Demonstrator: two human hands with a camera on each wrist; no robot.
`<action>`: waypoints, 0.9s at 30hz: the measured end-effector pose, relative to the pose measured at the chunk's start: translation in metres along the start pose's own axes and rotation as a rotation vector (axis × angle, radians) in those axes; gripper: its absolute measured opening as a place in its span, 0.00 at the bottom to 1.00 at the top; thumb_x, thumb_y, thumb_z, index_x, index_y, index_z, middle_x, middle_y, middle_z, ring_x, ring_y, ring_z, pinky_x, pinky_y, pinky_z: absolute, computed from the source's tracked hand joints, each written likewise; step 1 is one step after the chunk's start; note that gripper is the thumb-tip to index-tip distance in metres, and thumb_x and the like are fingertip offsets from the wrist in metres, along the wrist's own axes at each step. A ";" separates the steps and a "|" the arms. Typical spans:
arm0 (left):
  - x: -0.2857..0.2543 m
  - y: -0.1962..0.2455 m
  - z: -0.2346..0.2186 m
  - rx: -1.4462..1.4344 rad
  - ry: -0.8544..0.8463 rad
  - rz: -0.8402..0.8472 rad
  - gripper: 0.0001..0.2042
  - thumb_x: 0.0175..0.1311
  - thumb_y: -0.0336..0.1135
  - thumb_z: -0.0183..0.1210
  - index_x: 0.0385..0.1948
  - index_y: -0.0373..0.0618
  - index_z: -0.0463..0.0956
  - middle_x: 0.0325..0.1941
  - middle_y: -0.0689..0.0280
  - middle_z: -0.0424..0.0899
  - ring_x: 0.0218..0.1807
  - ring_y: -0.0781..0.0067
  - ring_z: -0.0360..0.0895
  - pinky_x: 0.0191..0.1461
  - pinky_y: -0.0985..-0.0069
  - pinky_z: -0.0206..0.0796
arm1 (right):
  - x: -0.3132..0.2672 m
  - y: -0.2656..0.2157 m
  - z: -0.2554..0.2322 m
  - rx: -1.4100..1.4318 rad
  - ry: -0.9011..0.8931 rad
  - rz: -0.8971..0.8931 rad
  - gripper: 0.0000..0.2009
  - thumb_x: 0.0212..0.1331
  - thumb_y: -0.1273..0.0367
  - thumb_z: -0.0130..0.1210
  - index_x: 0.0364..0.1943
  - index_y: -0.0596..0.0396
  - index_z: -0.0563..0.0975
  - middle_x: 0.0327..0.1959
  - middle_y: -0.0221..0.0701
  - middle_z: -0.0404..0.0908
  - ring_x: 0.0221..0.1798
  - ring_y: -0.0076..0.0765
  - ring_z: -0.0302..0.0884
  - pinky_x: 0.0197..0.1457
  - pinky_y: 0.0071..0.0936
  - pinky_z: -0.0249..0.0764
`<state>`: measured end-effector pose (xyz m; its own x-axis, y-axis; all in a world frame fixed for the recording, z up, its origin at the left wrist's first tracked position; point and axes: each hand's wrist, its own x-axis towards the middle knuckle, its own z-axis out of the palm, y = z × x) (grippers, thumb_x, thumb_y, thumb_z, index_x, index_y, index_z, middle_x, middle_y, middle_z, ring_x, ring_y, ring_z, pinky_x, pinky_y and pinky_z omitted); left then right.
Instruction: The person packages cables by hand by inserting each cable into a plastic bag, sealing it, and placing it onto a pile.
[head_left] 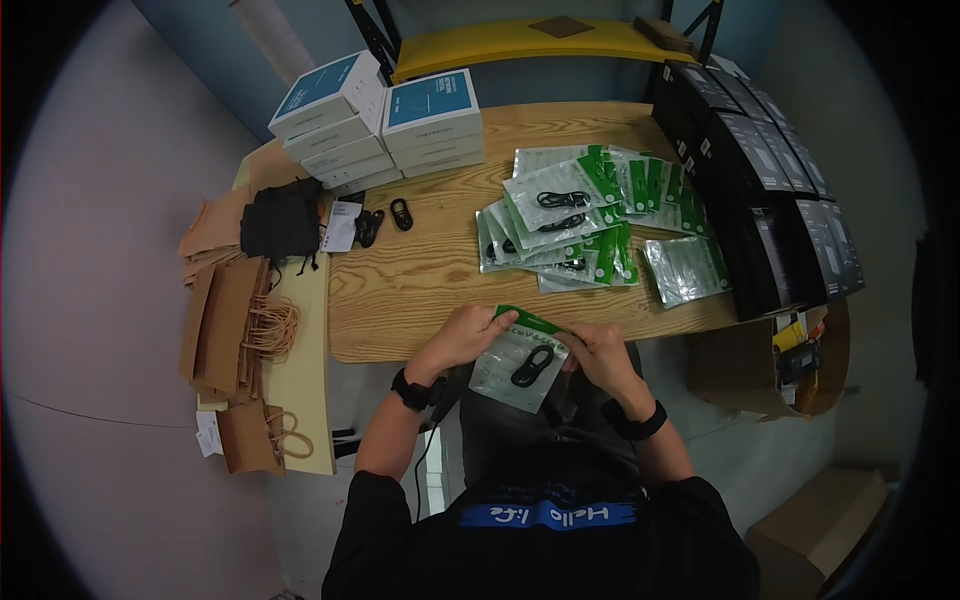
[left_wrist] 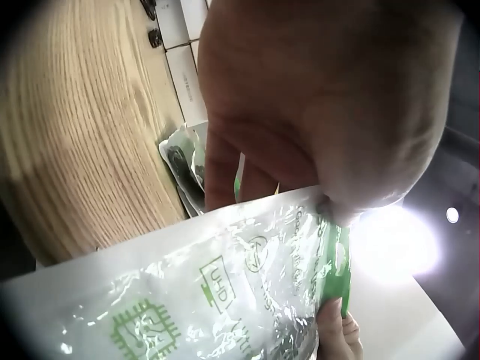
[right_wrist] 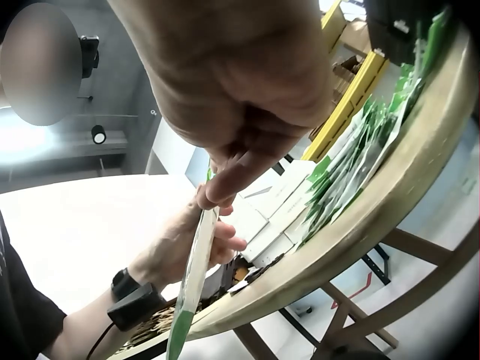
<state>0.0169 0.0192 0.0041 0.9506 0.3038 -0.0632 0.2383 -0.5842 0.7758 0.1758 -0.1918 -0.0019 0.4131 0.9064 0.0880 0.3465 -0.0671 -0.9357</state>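
A clear plastic zip bag (head_left: pixel 497 378) with a green top strip hangs over the person's lap, just off the table's front edge. Inside it shows a coiled black cable (head_left: pixel 533 366). The left hand (head_left: pixel 465 335) pinches the bag's upper left corner, thumb on the front. At the upper right corner the right hand (head_left: pixel 602 355) grips the green strip. Green printing faces the camera on the bag (left_wrist: pixel 217 285) in the left wrist view. The right wrist view has the bag (right_wrist: pixel 196 259) nearly edge-on between both hands.
Similar packed bags (head_left: pixel 570 200) lie piled on the wooden table (head_left: pixel 420 290), with flatter bags (head_left: pixel 685 270) to their right. White boxes (head_left: pixel 435 125) and black boxes (head_left: pixel 760 160) are stacked behind. Coiled cables (head_left: pixel 401 214), a black pouch (head_left: pixel 280 220) and paper bags (head_left: pixel 225 320) sit left.
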 end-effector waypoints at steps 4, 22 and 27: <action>0.013 -0.005 -0.008 0.041 -0.040 0.004 0.28 0.78 0.57 0.46 0.31 0.38 0.77 0.22 0.51 0.78 0.27 0.49 0.78 0.34 0.60 0.68 | 0.011 -0.010 -0.006 0.020 0.034 0.016 0.05 0.66 0.74 0.60 0.39 0.62 0.84 0.20 0.34 0.83 0.20 0.27 0.83 0.24 0.24 0.77; 0.055 -0.148 -0.099 0.559 0.412 -0.254 0.25 0.71 0.42 0.61 0.65 0.37 0.71 0.71 0.49 0.68 0.71 0.46 0.67 0.71 0.60 0.64 | 0.066 0.074 -0.138 -0.090 0.627 0.129 0.21 0.62 0.62 0.66 0.55 0.59 0.81 0.53 0.42 0.85 0.47 0.40 0.85 0.47 0.36 0.80; 0.023 -0.095 -0.079 0.490 0.335 -0.208 0.15 0.63 0.35 0.66 0.48 0.38 0.79 0.57 0.52 0.76 0.57 0.47 0.77 0.59 0.60 0.71 | -0.011 0.069 -0.113 -0.800 0.581 0.122 0.15 0.56 0.63 0.69 0.45 0.55 0.85 0.49 0.36 0.86 0.53 0.46 0.81 0.53 0.40 0.79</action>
<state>0.0003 0.1414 -0.0210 0.7796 0.6212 0.0801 0.5502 -0.7404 0.3861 0.2908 -0.2533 -0.0283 0.7575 0.5443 0.3603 0.6519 -0.6010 -0.4625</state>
